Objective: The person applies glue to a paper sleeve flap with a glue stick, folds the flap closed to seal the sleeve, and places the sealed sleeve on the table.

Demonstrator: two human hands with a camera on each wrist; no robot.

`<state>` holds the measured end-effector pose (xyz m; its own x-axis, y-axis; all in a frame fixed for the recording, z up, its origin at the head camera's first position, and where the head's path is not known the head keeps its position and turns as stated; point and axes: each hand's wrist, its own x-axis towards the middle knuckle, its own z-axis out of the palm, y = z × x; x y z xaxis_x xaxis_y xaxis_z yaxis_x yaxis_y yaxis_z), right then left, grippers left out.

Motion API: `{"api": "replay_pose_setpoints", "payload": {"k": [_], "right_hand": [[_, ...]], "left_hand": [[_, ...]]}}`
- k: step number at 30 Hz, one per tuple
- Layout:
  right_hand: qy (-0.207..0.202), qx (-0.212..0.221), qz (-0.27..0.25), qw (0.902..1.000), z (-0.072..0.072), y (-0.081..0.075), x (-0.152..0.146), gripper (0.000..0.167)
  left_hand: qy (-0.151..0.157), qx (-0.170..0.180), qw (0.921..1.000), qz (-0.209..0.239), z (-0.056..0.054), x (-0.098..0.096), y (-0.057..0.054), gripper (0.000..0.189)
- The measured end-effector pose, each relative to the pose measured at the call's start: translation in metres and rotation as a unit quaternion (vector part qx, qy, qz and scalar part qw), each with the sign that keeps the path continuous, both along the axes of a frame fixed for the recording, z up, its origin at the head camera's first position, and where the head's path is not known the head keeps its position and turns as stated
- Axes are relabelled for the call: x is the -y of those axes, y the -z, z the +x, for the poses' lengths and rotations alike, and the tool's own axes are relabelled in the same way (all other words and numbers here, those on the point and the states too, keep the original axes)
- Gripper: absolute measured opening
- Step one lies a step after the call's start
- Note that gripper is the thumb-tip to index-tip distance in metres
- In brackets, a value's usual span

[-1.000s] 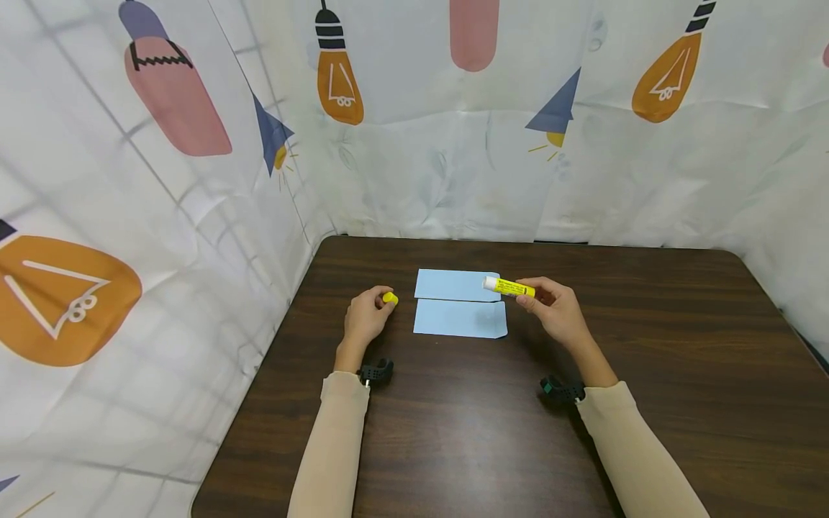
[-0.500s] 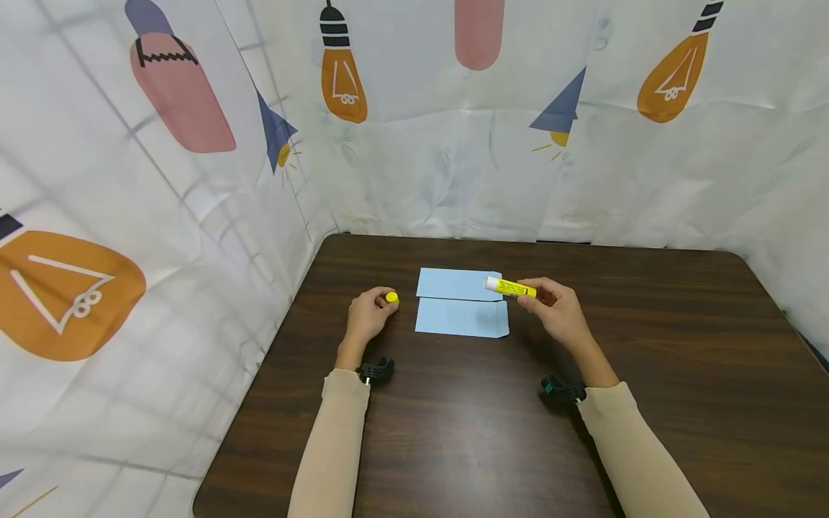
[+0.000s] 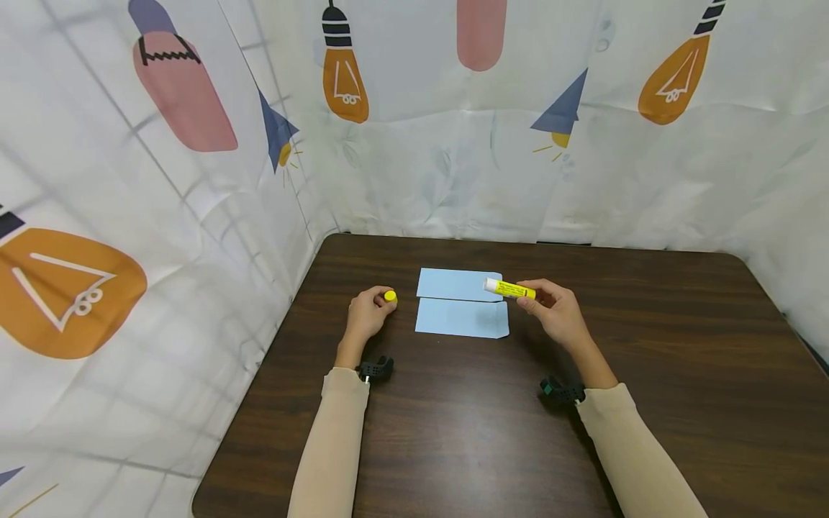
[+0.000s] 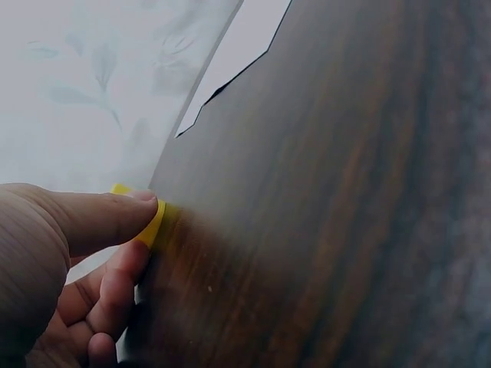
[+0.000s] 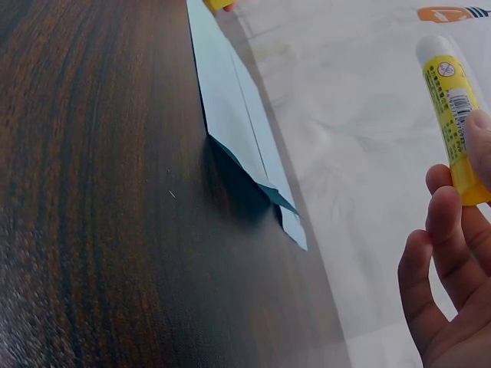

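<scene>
Between the thumb and fingers of my left hand (image 3: 368,314) is a small yellow cap (image 3: 390,296), held just left of the paper; the left wrist view shows the thumb pressing on the cap (image 4: 156,222). My right hand (image 3: 558,311) pinches a yellow glue stick (image 3: 512,289) by its lower end, its white tip pointing left over the paper's right edge. In the right wrist view the glue stick (image 5: 453,115) stands nearly upright. A light blue sheet of paper (image 3: 461,318) lies between the hands, with a crease or gap across its middle and its right-hand edge lifted off the table.
The dark wood table (image 3: 453,417) stretches out on all sides of the paper. A white curtain (image 3: 414,180) with printed bulbs and lamps hangs behind its far edge and along the left. Each wrist wears a black band (image 3: 377,369).
Both hands stay nearly still, still holding the cap and the glue stick. The cap has turned slightly in the left fingers, and the head view has shifted a little.
</scene>
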<state>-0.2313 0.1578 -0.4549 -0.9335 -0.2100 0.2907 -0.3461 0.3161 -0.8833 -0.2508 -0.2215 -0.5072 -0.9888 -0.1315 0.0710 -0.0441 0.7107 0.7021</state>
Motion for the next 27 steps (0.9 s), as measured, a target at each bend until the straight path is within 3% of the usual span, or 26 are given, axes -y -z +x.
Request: {"api": "replay_pose_setpoints", "payload": {"k": [27], "right_hand": [[-0.006,0.008,-0.006,0.9999,-0.0004,0.0009,0.0016,0.03]], "left_hand": [[-0.01,0.017,0.9996,0.018,-0.0039,0.0023,0.0006,0.038]]}}
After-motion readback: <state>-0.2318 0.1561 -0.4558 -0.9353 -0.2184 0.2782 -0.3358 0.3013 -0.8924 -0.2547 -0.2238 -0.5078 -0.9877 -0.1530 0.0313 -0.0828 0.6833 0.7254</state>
